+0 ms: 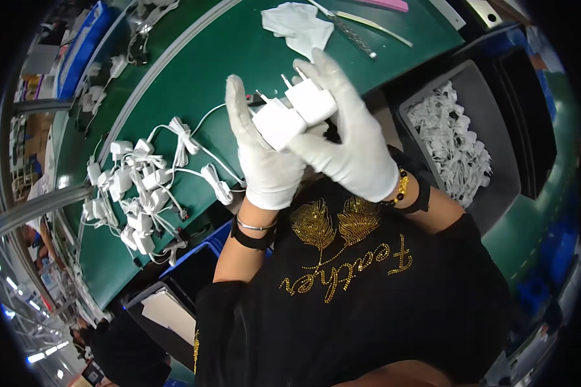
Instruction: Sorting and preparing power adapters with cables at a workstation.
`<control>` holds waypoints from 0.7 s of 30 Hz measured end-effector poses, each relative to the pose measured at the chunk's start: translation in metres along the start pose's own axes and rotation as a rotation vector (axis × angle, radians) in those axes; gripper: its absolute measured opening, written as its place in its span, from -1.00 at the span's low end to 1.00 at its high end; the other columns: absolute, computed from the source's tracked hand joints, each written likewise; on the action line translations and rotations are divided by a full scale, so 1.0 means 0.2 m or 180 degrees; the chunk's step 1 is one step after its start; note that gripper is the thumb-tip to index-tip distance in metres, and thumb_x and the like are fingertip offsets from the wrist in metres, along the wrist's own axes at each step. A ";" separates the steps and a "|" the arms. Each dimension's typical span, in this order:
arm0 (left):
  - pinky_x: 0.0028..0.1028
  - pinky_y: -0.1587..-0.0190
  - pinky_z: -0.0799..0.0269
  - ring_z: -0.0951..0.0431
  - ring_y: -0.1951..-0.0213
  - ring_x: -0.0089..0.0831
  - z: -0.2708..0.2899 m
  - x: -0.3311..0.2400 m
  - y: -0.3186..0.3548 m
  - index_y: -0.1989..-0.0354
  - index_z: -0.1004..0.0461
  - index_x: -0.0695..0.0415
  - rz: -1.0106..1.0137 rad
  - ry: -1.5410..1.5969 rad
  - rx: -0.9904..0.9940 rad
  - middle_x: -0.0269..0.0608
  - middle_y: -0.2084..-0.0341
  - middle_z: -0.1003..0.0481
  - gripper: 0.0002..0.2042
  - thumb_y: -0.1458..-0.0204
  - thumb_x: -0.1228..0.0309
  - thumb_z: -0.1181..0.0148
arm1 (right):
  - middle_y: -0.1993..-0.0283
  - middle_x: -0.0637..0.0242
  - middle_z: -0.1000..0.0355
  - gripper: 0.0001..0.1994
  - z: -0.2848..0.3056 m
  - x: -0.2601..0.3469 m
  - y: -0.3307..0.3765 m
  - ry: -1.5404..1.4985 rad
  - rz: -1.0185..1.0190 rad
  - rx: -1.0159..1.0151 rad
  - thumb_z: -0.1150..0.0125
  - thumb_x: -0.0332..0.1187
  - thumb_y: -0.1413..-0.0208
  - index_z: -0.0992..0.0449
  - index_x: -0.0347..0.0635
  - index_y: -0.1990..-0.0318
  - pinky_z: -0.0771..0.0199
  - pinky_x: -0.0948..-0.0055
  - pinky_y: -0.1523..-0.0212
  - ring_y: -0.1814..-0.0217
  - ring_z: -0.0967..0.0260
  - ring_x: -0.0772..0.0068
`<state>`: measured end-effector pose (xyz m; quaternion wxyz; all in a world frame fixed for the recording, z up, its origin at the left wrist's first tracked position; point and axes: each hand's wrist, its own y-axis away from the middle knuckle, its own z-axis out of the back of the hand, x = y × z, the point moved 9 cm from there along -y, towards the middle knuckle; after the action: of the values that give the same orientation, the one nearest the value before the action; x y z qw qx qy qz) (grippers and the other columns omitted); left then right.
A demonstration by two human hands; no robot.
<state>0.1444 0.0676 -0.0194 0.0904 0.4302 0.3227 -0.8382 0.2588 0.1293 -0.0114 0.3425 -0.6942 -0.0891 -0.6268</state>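
Note:
Both my hands wear white gloves and meet above the green table. My left hand (270,173) is closed around a white plug-in charger (279,124), its metal pins pointing up and away from me. A second white charger (311,101) sits right beside the first, gripped by my right hand (358,151). The right thumb reaches across to the lower edge of the first charger. White cables run from near my left wrist to a loose pile of white chargers (139,184) on the left of the table.
A white cloth (295,27), tweezers and a pen-like tool lie at the table's far side. To the right stands a grey bin (497,122) full of bundled white cables. A metal rail (142,84) edges the table at the left, with more chargers beyond it.

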 end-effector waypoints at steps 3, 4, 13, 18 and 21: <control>-0.34 -0.15 -0.38 -0.51 -0.01 -0.32 0.00 0.06 0.02 -0.43 0.21 0.22 0.0676 0.1200 -0.0156 -0.08 -0.02 -0.44 0.14 0.30 0.56 -0.54 | -0.33 0.02 -0.23 -0.18 -0.05 0.00 -0.02 0.0106 -0.0027 0.0149 -0.42 -0.30 -0.03 -0.06 -0.29 -0.39 -0.21 0.32 -0.32 -0.35 -0.22 0.18; -0.36 -0.14 -0.39 -0.49 -0.04 -0.32 -0.01 0.09 0.03 -0.44 0.21 0.21 0.1008 0.1829 -0.0222 -0.07 -0.04 -0.43 0.14 0.30 0.57 -0.53 | -0.32 0.06 -0.25 -0.21 -0.06 0.00 -0.03 0.0184 -0.0048 0.0209 -0.44 -0.32 -0.01 -0.14 -0.27 -0.37 -0.23 0.34 -0.30 -0.33 -0.24 0.20; -0.42 -0.02 -0.48 -0.55 0.09 -0.38 0.07 -0.03 -0.06 -0.37 0.06 0.22 0.0525 0.1007 0.0420 -0.12 0.07 -0.46 -0.08 0.19 0.65 -0.40 | -0.08 0.12 -0.44 -0.57 -0.03 0.12 -0.09 0.0198 0.0955 0.0978 -0.34 -0.45 -0.06 -0.48 -0.22 -0.12 -0.37 0.37 -0.14 -0.09 -0.41 0.22; -0.48 0.00 -0.48 -0.54 0.09 -0.43 0.13 -0.12 -0.14 -0.20 -0.15 0.19 0.0791 0.0779 0.0644 -0.13 0.03 -0.44 -0.32 0.14 0.64 -0.35 | -0.02 0.20 -0.46 -0.57 -0.05 0.04 -0.10 -0.0567 0.0058 0.0742 -0.30 -0.45 -0.12 -0.43 -0.28 -0.16 -0.36 0.39 -0.16 -0.09 -0.40 0.34; -0.50 -0.03 -0.45 -0.50 0.02 -0.45 0.17 -0.19 -0.25 -0.11 -0.22 0.18 0.0976 0.1001 0.0666 -0.12 -0.01 -0.42 -0.41 0.12 0.61 -0.35 | -0.05 0.23 -0.43 -0.50 -0.01 -0.05 -0.16 -0.1428 -0.0544 0.0006 -0.30 -0.38 -0.15 -0.35 -0.29 -0.23 -0.34 0.41 -0.17 -0.09 -0.38 0.40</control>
<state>0.1229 0.0808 0.0481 0.1202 0.6063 0.1752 -0.7663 0.2373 0.1546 -0.0100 0.2605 -0.8057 -0.2219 -0.4835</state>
